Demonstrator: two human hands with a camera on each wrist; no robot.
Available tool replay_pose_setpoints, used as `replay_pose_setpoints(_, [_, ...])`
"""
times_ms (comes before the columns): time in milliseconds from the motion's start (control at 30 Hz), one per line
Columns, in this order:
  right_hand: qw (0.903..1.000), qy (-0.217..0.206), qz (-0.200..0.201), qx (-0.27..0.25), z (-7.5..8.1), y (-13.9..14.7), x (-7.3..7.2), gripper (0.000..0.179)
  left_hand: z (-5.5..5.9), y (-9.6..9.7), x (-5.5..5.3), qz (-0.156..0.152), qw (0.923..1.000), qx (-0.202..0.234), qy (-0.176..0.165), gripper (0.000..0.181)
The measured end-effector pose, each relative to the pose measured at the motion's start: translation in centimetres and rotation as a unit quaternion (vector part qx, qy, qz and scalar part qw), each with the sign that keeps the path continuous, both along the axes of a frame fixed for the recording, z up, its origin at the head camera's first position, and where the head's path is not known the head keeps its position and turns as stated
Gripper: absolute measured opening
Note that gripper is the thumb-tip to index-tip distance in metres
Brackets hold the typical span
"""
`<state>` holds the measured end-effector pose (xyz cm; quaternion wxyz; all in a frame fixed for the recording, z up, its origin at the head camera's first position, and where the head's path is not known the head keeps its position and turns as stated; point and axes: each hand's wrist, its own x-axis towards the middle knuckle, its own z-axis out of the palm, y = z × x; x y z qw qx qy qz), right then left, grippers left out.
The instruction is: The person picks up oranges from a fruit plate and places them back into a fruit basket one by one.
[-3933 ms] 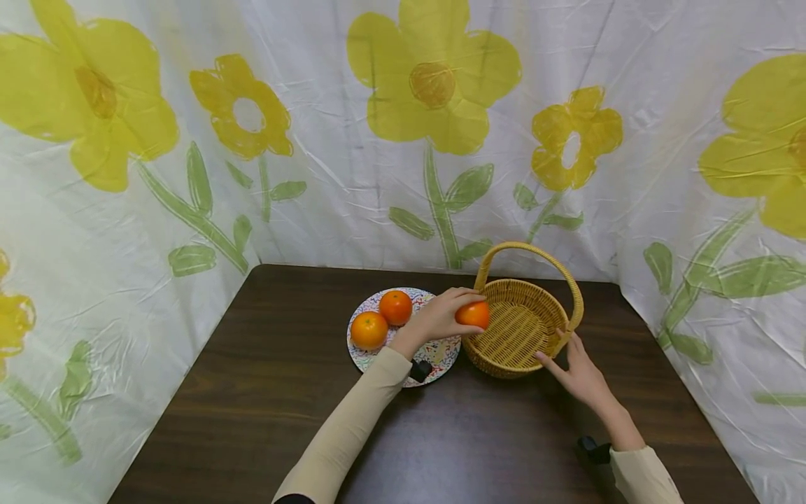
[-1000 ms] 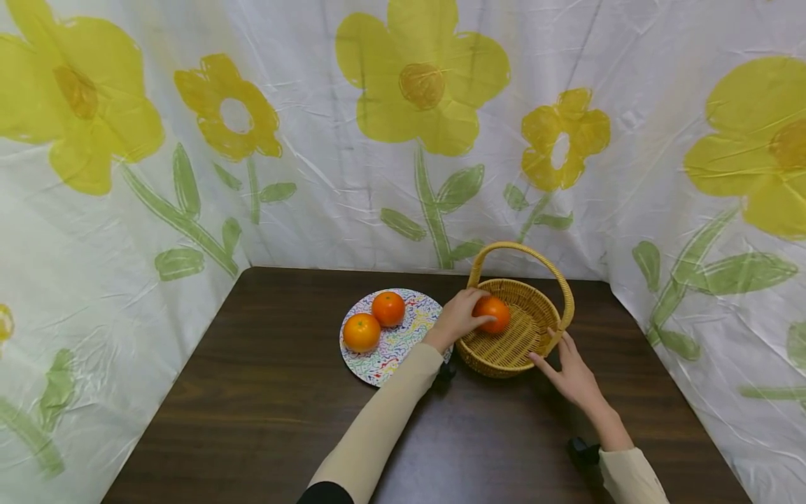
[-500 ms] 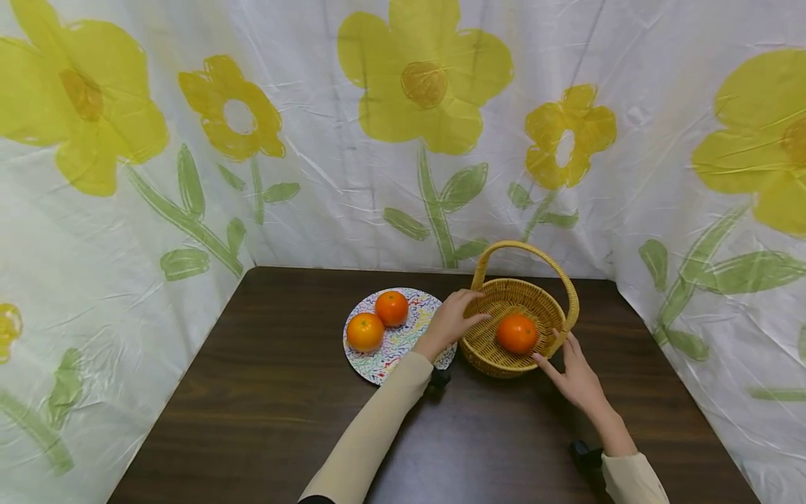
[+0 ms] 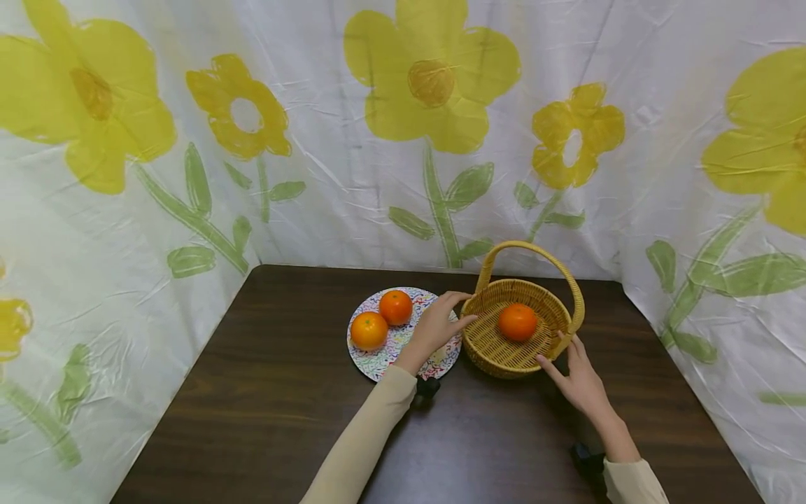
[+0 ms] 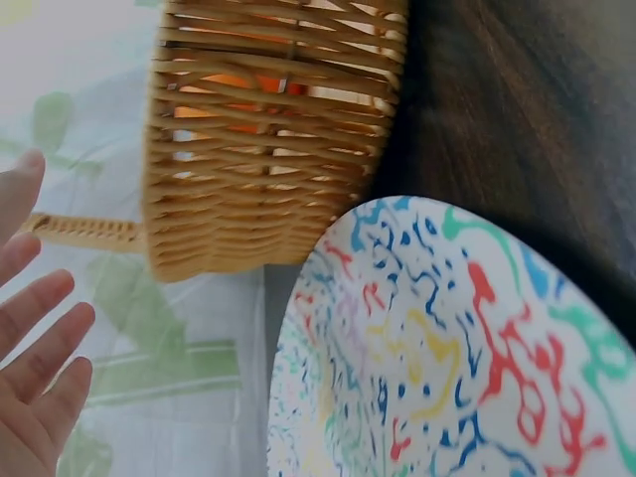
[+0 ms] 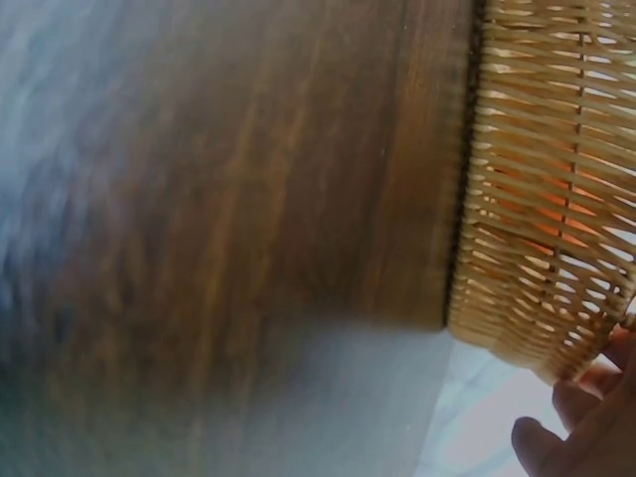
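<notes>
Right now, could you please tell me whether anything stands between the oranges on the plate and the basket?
Only the left hand visibly does: in the head view it hangs over the plate, between the two oranges and the basket.

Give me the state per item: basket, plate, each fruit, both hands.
Basket: upright, handle raised
Plate: flat, face up
Basket fruit: whole, inside basket, unheld
Near plate fruit: whole, on plate, unheld
Far plate fruit: same
Left hand: open, holding nothing
Right hand: holding basket rim near handle
</notes>
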<state>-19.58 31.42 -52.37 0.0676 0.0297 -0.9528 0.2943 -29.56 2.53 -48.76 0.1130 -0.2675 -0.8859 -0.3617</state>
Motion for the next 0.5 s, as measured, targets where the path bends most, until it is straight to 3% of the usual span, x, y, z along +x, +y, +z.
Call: replay_pose_setpoints(500, [0.9998, 0.016, -0.004, -0.009, 0.0, -0.3, 0.1, 0.077, 0.8, -3.7, 2.8, 0.025, 0.9996, 0.009, 0.001, 0.047])
